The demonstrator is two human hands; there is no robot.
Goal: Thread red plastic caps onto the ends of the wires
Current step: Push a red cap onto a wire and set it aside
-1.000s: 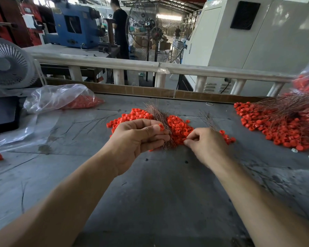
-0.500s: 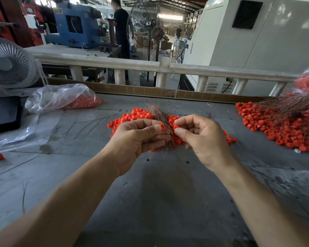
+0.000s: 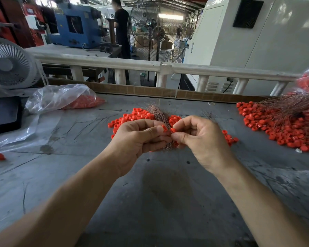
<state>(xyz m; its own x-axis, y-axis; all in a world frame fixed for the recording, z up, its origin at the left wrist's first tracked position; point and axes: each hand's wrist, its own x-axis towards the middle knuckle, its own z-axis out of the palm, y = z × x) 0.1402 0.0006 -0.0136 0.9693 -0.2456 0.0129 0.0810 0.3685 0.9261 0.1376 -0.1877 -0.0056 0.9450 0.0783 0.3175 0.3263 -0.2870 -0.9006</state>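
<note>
The step in hand looks like the threading itself: a cap is being brought up to a wire end, held just above the grey table [image 3: 150, 193]. The left hand [image 3: 139, 138] has its fingers curled round a bundle of thin copper-coloured wires [image 3: 158, 113], which fans out above the knuckles and shows again as a short tuft below the fingers; a red cap [image 3: 164, 128] sits at the tip of its thumb. The right hand [image 3: 202, 138] pinches a second cap [image 3: 173, 130] between thumb and forefinger, with the other fingers loosely curled behind. The two caps are almost touching, right where the fingertips of both hands meet. Whether a wire tip has already entered the hole cannot be told, since the wire there is too fine to make out. The next move seems to call for lining the small hole up with a single wire end and sliding the cap on without bending the strand or catching neighbouring ones. Loose caps [image 3: 132, 115] lie heaped on the table just behind the hands, and a large pile of capped wires [image 3: 289, 125] lies well off to the right.
</note>
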